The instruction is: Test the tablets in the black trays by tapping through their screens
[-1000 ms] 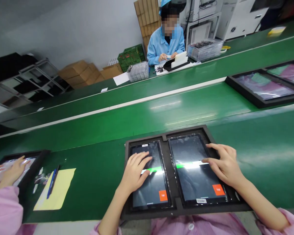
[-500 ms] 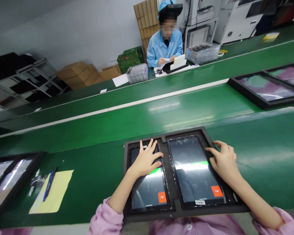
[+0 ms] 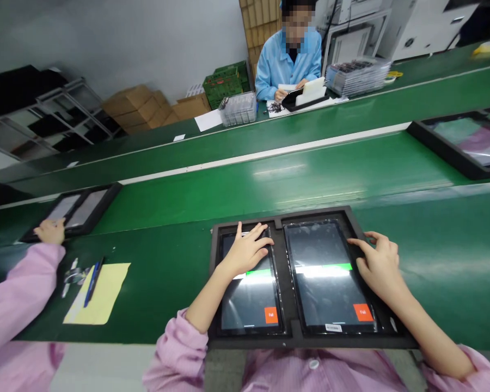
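Black foam tray, near the green table's edge, holds two tablets. Left hand, fingers spread, lies over the left one; right hand, fingers parted, meets the right one's side. Beyond, a blue-coated person sits by cartons.

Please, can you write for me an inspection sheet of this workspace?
Surface: green table, glossy.
Job's things: left tablet and right tablet in black tray, both showing red-orange "Fail".
Clutter: pens on yellow paper; small item beside, unclear.
Hands: left hand over left tablet, fingers spread; right hand at right tablet's outer edge.
Cables: nothing seen near tray.
Surroundings: co-worker opposite; neighbour's hand at another tray, left.
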Motion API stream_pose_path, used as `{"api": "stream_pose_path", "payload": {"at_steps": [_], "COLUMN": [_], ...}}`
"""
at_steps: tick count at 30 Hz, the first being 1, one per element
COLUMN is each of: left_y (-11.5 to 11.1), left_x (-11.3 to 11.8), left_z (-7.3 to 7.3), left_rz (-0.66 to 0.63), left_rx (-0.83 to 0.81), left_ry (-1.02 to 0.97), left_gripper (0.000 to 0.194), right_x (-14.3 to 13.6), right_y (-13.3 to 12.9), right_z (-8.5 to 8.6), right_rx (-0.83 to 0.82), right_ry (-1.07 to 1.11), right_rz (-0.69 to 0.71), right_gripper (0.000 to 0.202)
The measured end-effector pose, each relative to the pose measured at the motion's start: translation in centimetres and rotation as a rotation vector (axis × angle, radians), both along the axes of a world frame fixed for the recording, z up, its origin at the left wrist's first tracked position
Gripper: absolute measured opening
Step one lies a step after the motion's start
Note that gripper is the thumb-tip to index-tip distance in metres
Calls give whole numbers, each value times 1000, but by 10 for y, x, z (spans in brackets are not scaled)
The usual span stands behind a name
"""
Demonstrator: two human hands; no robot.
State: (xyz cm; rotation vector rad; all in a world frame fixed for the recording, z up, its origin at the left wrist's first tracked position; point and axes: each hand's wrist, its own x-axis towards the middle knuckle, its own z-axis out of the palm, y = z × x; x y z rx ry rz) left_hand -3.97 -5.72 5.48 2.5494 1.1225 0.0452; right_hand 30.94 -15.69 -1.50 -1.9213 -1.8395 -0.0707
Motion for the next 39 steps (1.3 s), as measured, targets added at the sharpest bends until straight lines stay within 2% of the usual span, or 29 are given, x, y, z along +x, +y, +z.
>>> {"api": "stream_pose_path", "payload": {"at_steps": [7,13,21,27,29,39], "left_y": [-4,-3,2,12,14,12], "left_x": [9,17,1,-13,-14,-13], "left_z": [-1,1,-4,-8,-10,-13], "left_rz": [84,76,108,335,365,324], "left_rx": [56,99,98,196,190,165], "left_ry": [12,58,17,-36,-41,-49], "left_gripper": [35,33,35,36,35,32], "right_x": [6,9,5,3,2,2], "right_y": [5,9,7,6,6,5], "right_z": [-11,-15,-9,-7,-7,-6], "right_rx": [-39,-26,-39,-51,-59,-112], "right_ry": [37,77,35,-13,-26,-45], "right_rz": [53,67,64,50,46,31], "right_gripper": [52,52,52,52,52,55]}}
